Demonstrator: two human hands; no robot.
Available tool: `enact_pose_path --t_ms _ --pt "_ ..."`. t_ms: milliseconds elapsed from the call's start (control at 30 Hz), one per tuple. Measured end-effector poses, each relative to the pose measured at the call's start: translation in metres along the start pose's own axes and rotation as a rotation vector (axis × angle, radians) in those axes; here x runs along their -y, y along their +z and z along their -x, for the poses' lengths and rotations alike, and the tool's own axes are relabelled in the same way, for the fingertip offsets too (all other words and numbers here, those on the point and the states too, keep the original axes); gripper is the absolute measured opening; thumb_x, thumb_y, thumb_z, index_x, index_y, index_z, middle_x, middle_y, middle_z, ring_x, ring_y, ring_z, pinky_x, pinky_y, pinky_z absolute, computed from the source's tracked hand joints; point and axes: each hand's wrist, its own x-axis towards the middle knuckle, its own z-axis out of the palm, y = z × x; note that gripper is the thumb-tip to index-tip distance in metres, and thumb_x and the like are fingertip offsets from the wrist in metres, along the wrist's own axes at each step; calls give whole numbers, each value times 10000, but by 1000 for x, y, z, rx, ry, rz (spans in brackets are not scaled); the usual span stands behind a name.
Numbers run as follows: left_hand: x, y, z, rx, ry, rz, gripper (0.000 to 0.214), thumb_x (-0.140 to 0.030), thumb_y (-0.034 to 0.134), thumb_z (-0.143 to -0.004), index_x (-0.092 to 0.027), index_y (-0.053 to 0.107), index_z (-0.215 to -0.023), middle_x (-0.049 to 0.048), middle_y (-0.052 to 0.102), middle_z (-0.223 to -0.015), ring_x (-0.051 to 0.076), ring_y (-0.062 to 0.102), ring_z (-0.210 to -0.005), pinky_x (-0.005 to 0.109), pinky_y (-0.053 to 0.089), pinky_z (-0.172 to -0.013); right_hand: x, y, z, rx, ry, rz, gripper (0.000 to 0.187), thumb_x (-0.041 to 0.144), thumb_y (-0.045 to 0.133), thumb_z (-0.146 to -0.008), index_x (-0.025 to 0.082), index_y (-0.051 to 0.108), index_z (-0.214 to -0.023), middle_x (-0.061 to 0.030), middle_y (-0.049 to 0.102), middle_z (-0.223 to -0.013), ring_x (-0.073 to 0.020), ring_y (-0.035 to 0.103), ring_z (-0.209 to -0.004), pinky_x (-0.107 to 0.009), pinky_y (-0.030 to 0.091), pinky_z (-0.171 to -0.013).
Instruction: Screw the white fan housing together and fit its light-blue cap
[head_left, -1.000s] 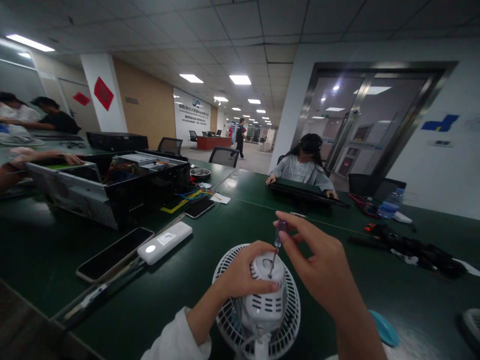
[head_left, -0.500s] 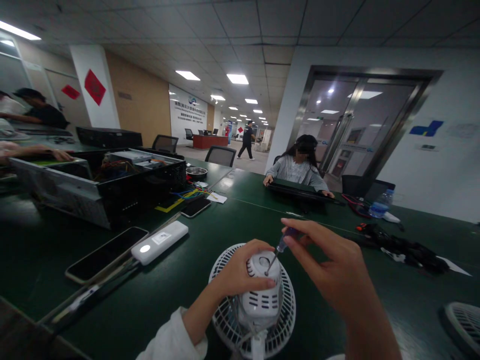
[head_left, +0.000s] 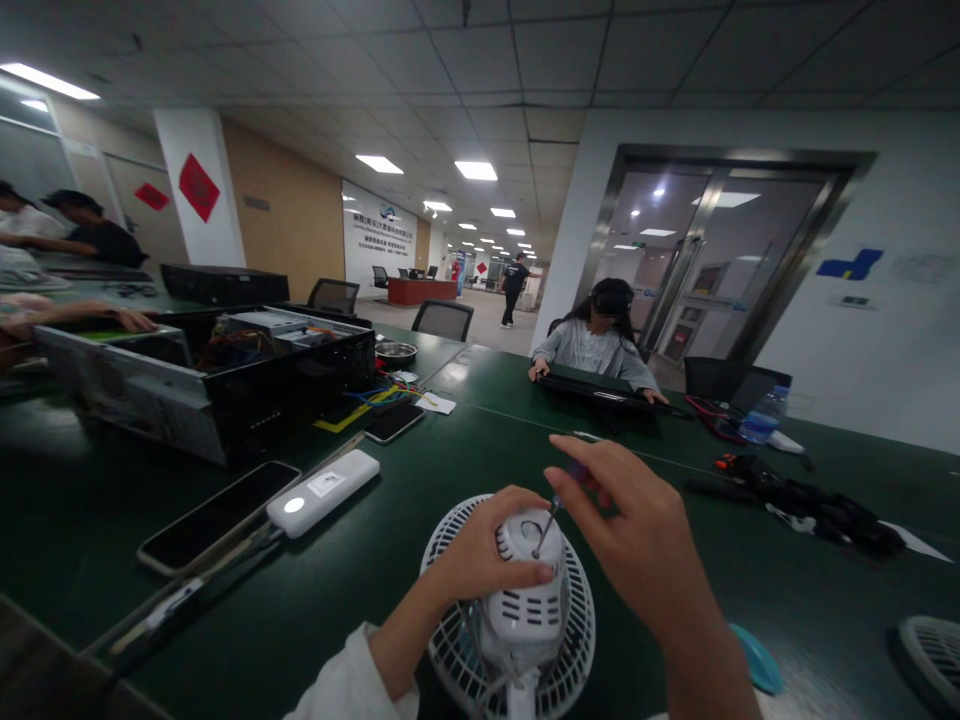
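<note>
The left hand gripped closely around the white plastic motor housing of a round white desk fan, which lay on the dark green tabletop. The right hand pinched a slim purple-handled screwdriver narrowly, its steel tip at the housing's top, where a steady, upright shaft suited the work.
</note>
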Motion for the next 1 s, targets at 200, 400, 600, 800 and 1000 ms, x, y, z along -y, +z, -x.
enact_pose_path --t_ms 200,400,600,800,1000 --pt "0 0 0 4 4 7 556 -338 740 -631 -187 554 -1132 56 575 -1071 216 542 -963 322 408 -871 2 3 0 36 -26 -32 247 211 475 -862 141 604 -1061 -64 671 -849 -154 621 -755 -271 512 -673" --pt "1 0 1 -2 12 8 562 -356 740 -628 -184 557 -1131 58 574 -1063 221 537 -967 327 405 -879 3 2 1 46 10 -37 310 216 432 -872 138 563 -1141 -78 666 -916 -168 622 -830 -291 518 -702" --pt "2 2 0 -14 7 9 568 -365 739 -627 -201 554 -1138 48 574 -1061 216 541 -947 321 412 -852 0 7 2 -33 -38 4 214 228 480 -858 141 626 -988 -61 678 -821 -157 626 -723 -277 517 -652" --pt "1 1 0 -9 17 15 558 -358 745 -618 -179 570 -1117 59 577 -1048 221 541 -948 322 408 -867 2 7 1 49 -34 -45 338 185 410 -873 145 531 -1186 -74 668 -962 -155 627 -852 -270 520 -707" --pt "0 2 0 -30 18 45 570 -338 755 -612 -183 568 -1129 57 583 -1061 218 543 -953 312 407 -864 -1 12 2 -36 -35 74 289 271 460 -870 147 600 -1089 -61 647 -769 -168 611 -706 -287 509 -621"
